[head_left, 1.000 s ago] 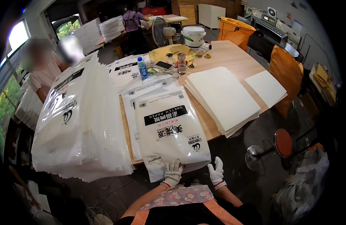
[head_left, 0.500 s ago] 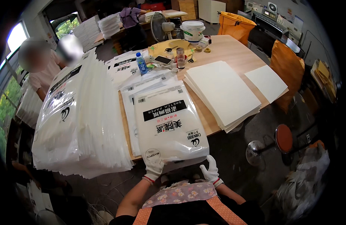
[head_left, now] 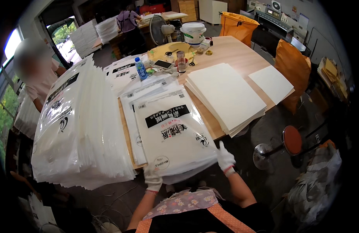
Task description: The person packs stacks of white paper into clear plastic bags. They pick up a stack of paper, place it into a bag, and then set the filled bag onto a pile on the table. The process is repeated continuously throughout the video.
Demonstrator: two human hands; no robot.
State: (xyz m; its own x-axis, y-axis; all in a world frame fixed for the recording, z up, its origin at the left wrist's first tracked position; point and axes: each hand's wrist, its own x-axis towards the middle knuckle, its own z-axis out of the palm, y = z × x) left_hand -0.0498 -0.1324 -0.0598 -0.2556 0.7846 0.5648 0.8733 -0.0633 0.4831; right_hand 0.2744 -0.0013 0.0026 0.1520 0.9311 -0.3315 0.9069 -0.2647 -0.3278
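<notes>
In front of me a clear plastic bag of white sketch paper (head_left: 169, 134), printed with a black banner, lies slightly turned at the table's near edge. Its near end hangs over that edge. My left hand (head_left: 152, 178), in a white knitted glove, is at the bag's near left corner; its fingers are smeared and partly lost against the plastic. By the near right corner is my right hand (head_left: 226, 159), gloved too, with its fingers stretched upward along the bag's side. Beneath the bag and to its left lie more printed plastic bags (head_left: 134, 112).
A tall pile of filled plastic bags (head_left: 82, 128) stands at left, a person (head_left: 41, 81) behind it. Right on the wooden table (head_left: 241, 50) are a stack of white sheets (head_left: 228, 97) and smaller sheets (head_left: 272, 84). A bottle (head_left: 141, 69), phone (head_left: 163, 64) and scissors (head_left: 192, 62) lie farther back.
My left hand has shifted from the bag's near edge to its near left corner. My right hand has moved up beside the right corner. The bag has turned a little and the view has shifted.
</notes>
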